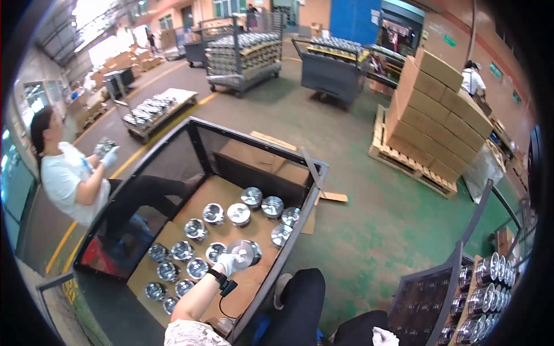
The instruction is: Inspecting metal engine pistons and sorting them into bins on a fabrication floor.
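My left hand (227, 263), in a white glove with a black band at the wrist, reaches into a dark metal-framed cart (199, 124). Its fingers are closed on the near edge of a piston (242, 251), whose flat round top faces up. Another shiny piston (257, 254) shows partly behind the held one. Several more metal pistons (213, 214) stand in loose rows on brown cardboard (242, 291) around my hand. My right hand (385, 337), also gloved in white, is low by my knee at the lower edge, its fingers too unclear to read.
At the lower right a rack (424, 300) stands beside stacked pistons (483, 300). Cartons (433, 115) are piled on a wooden pallet (378, 138). A co-worker (72, 179) holds metal parts at the left. Loaded carts (242, 57) stand farther back.
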`<state>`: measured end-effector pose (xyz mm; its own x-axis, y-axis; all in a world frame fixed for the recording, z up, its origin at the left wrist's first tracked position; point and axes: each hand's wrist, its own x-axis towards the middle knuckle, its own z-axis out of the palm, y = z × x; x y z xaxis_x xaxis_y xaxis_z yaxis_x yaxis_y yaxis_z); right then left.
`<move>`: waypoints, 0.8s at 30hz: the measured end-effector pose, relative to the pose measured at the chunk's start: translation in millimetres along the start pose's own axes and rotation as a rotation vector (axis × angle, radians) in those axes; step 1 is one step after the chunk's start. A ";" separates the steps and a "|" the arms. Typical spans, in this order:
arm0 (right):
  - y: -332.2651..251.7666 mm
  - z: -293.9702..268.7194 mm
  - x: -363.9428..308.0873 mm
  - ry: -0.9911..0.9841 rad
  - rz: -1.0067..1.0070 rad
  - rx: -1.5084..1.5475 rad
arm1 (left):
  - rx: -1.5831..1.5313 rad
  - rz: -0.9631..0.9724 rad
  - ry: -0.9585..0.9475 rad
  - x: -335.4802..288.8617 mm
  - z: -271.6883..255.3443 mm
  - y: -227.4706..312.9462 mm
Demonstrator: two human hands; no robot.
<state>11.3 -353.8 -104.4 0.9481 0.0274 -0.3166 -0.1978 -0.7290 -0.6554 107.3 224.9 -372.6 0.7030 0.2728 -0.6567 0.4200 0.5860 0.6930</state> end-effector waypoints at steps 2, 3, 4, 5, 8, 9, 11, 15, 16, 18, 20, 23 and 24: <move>-12.2 15.0 7.1 0.014 -0.153 0.008 | 0.174 0.135 0.113 -116.3 70.6 69.0; -18.3 22.2 11.8 -0.001 -0.242 0.036 | 0.136 0.163 -0.024 -135.6 70.4 77.3; -40.9 24.4 14.5 -0.025 -0.295 0.076 | 0.154 0.219 -0.044 -163.9 64.6 86.7; -54.3 29.2 16.3 -0.041 -0.345 0.110 | 0.178 0.262 -0.081 -184.6 64.2 93.3; -65.7 60.2 22.1 -0.210 -0.323 0.573 | 0.245 0.341 -0.233 -258.9 113.7 116.3; -92.6 51.4 15.0 -0.240 -0.364 0.585 | 0.489 0.485 -0.223 -284.5 136.6 122.9; -100.1 59.3 19.2 -0.334 -0.311 1.017 | 0.517 0.425 -0.351 -350.6 181.1 127.4; -94.5 54.6 2.5 -0.265 -0.080 1.479 | 0.596 0.355 -0.698 -365.1 234.5 70.6; -83.8 54.0 0.7 -0.204 -0.049 1.601 | 0.616 0.280 -0.742 -365.8 250.7 54.0; -62.1 43.4 -9.7 -0.165 -0.030 1.738 | 0.735 0.251 -0.777 -364.2 275.8 17.0; -42.2 32.9 -24.1 -0.147 0.036 1.806 | 0.784 0.195 -0.836 -360.1 289.7 -10.7; -3.5 32.5 -29.3 -0.044 0.069 1.714 | 0.647 0.140 -1.092 -365.0 304.9 -34.5; 3.6 31.0 -26.8 -0.122 0.096 1.751 | 0.615 0.020 -1.164 -351.3 306.4 -46.8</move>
<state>-22.5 -336.0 -119.6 0.9120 0.1389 -0.3858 -0.3354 0.7941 -0.5069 16.5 -132.1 -83.2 0.6620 -0.7164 -0.2201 0.3772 0.0648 0.9238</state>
